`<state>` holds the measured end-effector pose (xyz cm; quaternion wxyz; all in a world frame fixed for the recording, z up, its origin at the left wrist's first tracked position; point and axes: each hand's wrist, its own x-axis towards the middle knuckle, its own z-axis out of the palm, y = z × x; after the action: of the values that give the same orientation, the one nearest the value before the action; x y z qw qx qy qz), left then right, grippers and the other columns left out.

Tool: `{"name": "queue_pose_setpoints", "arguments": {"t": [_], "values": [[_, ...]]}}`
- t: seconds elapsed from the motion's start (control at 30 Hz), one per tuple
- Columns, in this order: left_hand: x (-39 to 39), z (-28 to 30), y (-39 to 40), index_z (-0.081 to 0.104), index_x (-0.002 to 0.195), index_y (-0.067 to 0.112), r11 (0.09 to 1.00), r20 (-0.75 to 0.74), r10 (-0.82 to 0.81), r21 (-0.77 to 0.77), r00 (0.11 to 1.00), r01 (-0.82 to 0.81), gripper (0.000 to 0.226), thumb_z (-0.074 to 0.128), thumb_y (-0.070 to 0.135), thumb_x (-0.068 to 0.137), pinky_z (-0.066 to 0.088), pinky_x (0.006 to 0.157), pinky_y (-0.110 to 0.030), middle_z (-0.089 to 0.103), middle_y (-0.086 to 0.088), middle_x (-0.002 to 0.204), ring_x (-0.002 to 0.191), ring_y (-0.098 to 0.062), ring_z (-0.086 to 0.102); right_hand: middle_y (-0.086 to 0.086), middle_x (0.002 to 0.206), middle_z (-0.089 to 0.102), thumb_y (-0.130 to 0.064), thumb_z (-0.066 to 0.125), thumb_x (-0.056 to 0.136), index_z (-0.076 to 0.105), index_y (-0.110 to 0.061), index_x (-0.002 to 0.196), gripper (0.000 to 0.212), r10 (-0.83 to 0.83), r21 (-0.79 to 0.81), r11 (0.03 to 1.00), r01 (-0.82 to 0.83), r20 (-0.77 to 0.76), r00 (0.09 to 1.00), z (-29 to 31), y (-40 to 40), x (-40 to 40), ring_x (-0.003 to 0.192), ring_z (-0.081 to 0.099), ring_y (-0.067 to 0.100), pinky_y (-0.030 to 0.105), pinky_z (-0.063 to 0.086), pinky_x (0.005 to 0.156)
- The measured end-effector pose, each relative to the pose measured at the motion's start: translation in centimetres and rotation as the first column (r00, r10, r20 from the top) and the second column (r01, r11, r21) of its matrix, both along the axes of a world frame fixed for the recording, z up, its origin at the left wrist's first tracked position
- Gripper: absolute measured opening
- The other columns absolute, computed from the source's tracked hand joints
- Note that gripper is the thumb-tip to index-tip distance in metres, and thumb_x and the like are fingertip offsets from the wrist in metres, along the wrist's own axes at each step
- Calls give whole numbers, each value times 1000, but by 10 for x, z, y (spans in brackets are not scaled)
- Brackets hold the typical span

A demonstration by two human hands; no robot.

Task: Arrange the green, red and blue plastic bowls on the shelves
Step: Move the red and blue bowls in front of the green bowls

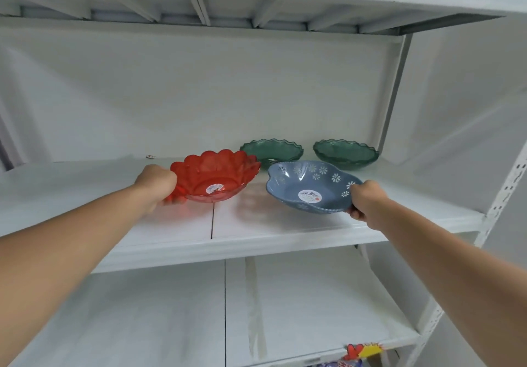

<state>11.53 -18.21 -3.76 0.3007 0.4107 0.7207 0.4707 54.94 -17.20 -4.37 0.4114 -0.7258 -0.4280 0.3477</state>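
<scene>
My left hand (158, 185) grips the near left rim of a clear red scalloped bowl (219, 173), held just over the white shelf (273, 232). My right hand (366, 200) holds the right rim of a blue bowl with white flowers (310, 184), tilted toward me above the same shelf. Each bowl has a round sticker inside. Two green wavy-rimmed bowls stand at the back of the shelf, one in the middle (272, 151) and one to the right (346, 154).
Another white shelf (328, 309) lies below, and the underside of a higher shelf (256, 16) is overhead. A perforated upright post (504, 192) stands at the right. A small scrap (151, 156) lies at the back left. Colourful packaging (362, 351) peeks up at the bottom.
</scene>
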Motion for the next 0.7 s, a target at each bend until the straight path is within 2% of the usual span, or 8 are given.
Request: {"name": "queue_pose_setpoints", "arguments": {"t": [0.1,0.23,0.4,0.57,0.6,0.7], "values": [[21,2,11,65,115,-6,1000,-4,-31,1,1000,31,28,47,-2,93,59,50,-34,75,-27,96,55,-34,73,15,69,62,-5,34,100,54,-5,90,23,-24,-9,1000,24,2,1000,-5,6,17,49,53,22,20,38,39],[45,7,30,64,113,-7,997,9,-74,15,997,74,27,46,-4,93,57,46,-32,74,-26,93,51,-33,72,18,72,65,-3,33,97,58,-1,109,28,-69,-30,997,68,-23,997,-8,10,29,49,53,23,18,37,39],[75,9,49,65,115,-5,993,29,-120,14,992,120,29,48,1,92,66,68,-48,76,-25,97,62,-37,77,15,70,64,-7,35,99,57,-4,109,24,-106,13,994,106,-10,994,11,20,54,54,56,23,18,36,38],[112,0,52,65,107,-5,993,17,-114,-4,993,114,26,44,-4,92,61,52,-37,75,-26,96,59,-37,75,16,68,65,-4,34,97,57,-2,111,26,-118,-4,993,118,2,993,3,36,109,56,57,24,23,36,45],[119,-2,53,65,106,-5,995,20,-101,-10,995,101,26,44,-5,92,63,55,-40,74,-26,96,60,-38,75,16,69,65,-4,34,97,57,-1,111,26,-113,-8,994,113,5,994,0,40,122,57,57,24,23,37,45],[140,-12,55,64,104,-7,999,31,-44,-14,999,45,22,45,-6,94,64,78,-56,73,-27,89,62,-38,73,18,71,65,-3,35,96,58,2,113,28,-81,-9,997,80,-1,997,-14,57,162,58,56,26,25,39,49]]}}
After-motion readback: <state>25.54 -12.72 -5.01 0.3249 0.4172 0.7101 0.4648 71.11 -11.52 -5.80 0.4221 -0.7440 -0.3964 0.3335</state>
